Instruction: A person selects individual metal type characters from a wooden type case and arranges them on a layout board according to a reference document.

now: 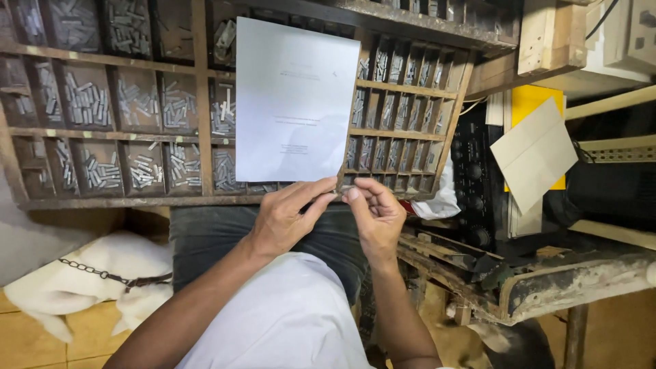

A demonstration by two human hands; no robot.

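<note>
Left hand [285, 217]: forearm rises from the lower left, wrist bent slightly, palm turned toward the right. Thumb and forefinger reach rightward, the grip pressed together on a small metal type piece [339, 193] at the fingertips.

Right hand [373, 213]: forearm comes up from the lower centre, hand curled, knuckles outward. Thumb and forefinger meet the left hand's fingertips, pinching the same small piece from the other side. The piece is mostly covered by the fingers; its shape cannot be told.

Position of the piece: held in the air between both hands, just in front of the lower edge of the wooden type case [102, 198], above the person's lap.

Type case: large, tilted, divided into many compartments, most holding heaps of small grey metal sorts [85, 102]. The right-hand section has narrower slots with sorts standing in rows.

White paper sheet [295, 102]: printed, leaning upright against the case, covering several middle compartments; its lower edge is just above the hands.

Right of the case: crumpled white cloth [437, 201], a dark device with round knobs [473, 171], a folded grey card [534, 154] lying over a yellow sheet [536, 99].

Lower right: a worn, dirty metal frame [547, 290], near the right forearm.

Lower left: a white bag with a chain strap [102, 275] on the tiled floor [34, 342].
</note>
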